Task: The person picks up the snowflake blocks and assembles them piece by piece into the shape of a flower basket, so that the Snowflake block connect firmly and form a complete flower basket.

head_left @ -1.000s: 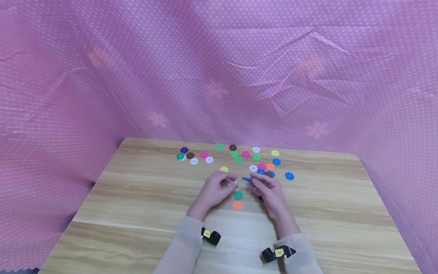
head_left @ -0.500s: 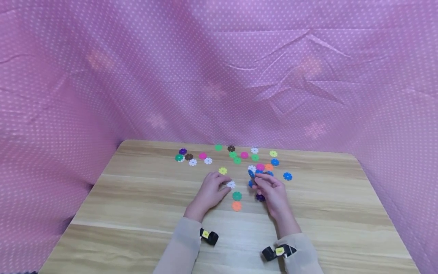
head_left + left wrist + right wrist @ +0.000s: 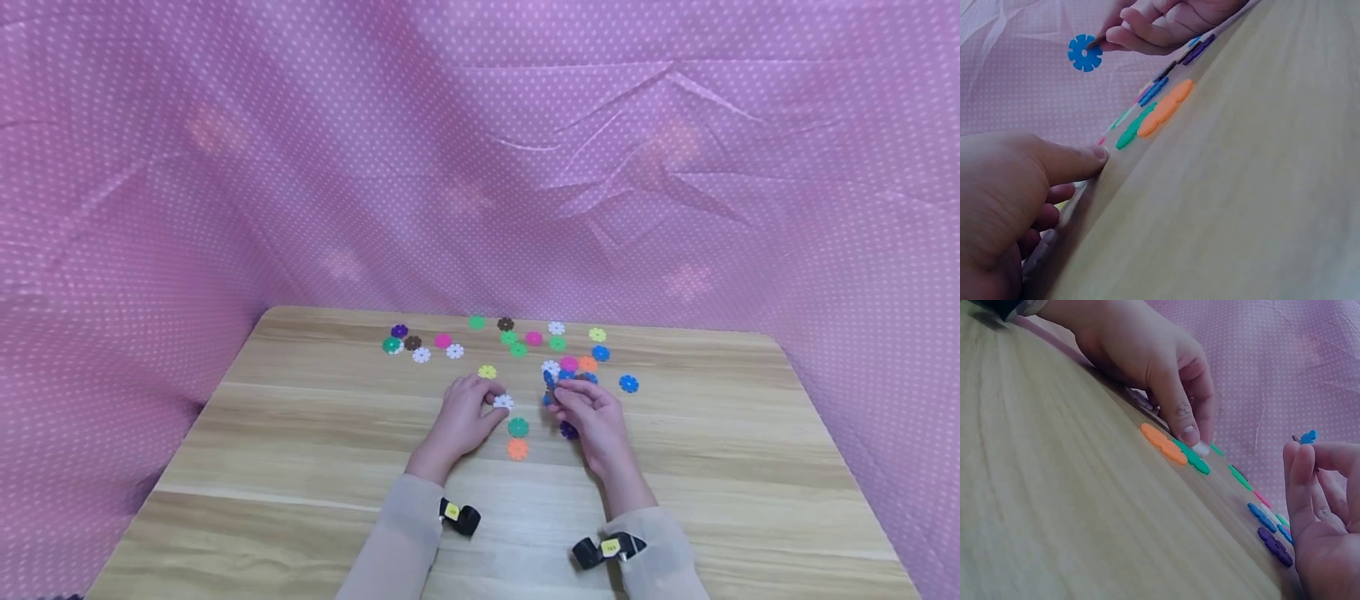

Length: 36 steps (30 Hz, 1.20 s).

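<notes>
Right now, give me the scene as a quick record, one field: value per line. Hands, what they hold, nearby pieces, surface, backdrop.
Left hand: pinches a white disc, low at the table
Right hand: raised, holds a brown piece
Joined to brown piece: blue disc
Between forearms: orange disc, green disc just beyond it
Beside right hand: purple disc
Beyond left hand: yellow disc
Surface: wood-grain table
Backdrop: pink dotted cloth
</notes>
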Tool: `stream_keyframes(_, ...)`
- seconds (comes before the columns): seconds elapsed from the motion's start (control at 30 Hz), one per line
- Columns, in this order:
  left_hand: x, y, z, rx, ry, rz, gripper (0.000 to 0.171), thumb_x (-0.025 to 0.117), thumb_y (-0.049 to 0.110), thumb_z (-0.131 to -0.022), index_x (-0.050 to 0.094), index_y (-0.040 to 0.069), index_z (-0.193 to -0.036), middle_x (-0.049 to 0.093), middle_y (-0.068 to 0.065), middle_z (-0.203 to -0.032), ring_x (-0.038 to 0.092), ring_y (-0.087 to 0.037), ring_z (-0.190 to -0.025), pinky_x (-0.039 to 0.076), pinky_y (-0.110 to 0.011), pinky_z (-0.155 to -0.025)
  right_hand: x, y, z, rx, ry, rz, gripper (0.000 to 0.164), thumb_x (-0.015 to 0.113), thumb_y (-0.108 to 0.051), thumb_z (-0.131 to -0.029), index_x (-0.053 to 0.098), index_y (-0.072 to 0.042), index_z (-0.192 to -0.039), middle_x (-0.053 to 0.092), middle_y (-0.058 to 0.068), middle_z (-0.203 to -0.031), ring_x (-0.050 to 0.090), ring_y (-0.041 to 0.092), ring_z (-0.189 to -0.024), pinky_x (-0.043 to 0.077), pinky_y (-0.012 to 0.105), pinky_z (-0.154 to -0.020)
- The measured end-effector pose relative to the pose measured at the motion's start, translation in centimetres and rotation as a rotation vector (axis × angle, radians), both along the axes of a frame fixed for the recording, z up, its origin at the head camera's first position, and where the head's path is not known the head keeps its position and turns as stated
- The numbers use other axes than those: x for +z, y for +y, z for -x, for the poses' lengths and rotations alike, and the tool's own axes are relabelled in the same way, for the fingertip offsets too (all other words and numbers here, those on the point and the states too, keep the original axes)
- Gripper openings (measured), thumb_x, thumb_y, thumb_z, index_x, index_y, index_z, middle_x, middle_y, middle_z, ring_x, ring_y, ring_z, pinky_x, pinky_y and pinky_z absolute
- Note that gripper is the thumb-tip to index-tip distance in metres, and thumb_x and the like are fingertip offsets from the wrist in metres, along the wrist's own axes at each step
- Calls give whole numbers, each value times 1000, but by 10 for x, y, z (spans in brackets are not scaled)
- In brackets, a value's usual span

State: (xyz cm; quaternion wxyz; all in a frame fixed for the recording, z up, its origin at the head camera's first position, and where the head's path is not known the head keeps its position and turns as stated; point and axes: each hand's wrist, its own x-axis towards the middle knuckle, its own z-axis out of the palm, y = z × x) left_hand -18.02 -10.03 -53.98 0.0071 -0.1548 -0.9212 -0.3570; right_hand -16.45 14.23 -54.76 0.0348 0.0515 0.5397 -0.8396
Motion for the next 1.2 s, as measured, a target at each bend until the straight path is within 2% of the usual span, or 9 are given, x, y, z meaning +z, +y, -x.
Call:
stream_keyframes(0.13,1,-1,0,-3,-26,-107,14,79,22,-102,71,14,-111,62,3,-97,57,-16,-91,54,-34,-88,1,-2,0,16,-7,-16,29,71,4,-102,68,12,-129,82,8,-101,78,18,-83,64,25,-76)
stream_keyframes(0.2,1,-2,-1,3,-48,-197,10,77,21,-104,70,15,-107,62,3,-95,57,-14,-85,54,-29,-76,1,-3,-1,22,-15,-22,31,72,3,-102,67,14,-130,81,9,-101,77,17,-83,64,25,-76)
stream_keyframes(0.23,2,-1,-2,8,-60,-248,9,76,21,-104,70,15,-107,62,2,-95,57,-15,-85,54,-27,-75,1,-3,-1,27,-20,-25,32,73,3,-102,67,15,-131,81,9,-101,76,17,-82,64,24,-75)
stream_keyframes(0.43,3,3,-4,48,-103,-534,11,73,21,-107,67,13,-112,69,-5,-100,65,-20,-90,59,-27,-79,2,-6,-2,61,-29,-43,32,74,-2,-103,69,13,-130,81,8,-101,74,14,-81,62,22,-72)
stream_keyframes(0.53,5,6,-4,35,-124,-651,13,74,16,-106,67,9,-114,74,-11,-100,72,-23,-89,64,-31,-80,3,-8,-2,55,-31,-34,26,74,-1,-102,72,10,-125,81,9,-100,74,14,-81,63,23,-74)
stream_keyframes(0.6,7,9,-4,15,-135,-697,15,75,12,-104,68,6,-116,75,-13,-102,75,-24,-89,66,-33,-81,3,-8,-1,45,-35,-22,22,73,0,-102,73,8,-123,82,9,-99,74,15,-80,63,24,-75)
stream_keyframes(0.8,9,16,-6,-11,-143,-697,19,76,7,-102,71,4,-121,75,-9,-104,75,-19,-87,66,-31,-81,4,-9,1,26,-28,-4,21,71,3,-103,72,10,-122,81,9,-98,75,17,-80,64,26,-77)
stream_keyframes(1.03,8,20,-5,-42,-40,-622,15,80,12,-101,77,8,-115,77,-6,-104,71,-17,-88,63,-28,-81,5,-10,1,35,-13,-19,23,71,3,-103,71,12,-123,81,9,-99,77,17,-82,65,26,-78)
stream_keyframes(1.2,6,18,-6,-39,20,-566,12,81,13,-100,80,10,-112,78,-3,-106,71,-15,-91,62,-28,-84,4,-14,1,54,-6,-12,20,72,3,-102,73,11,-121,82,10,-98,78,17,-82,66,29,-81)
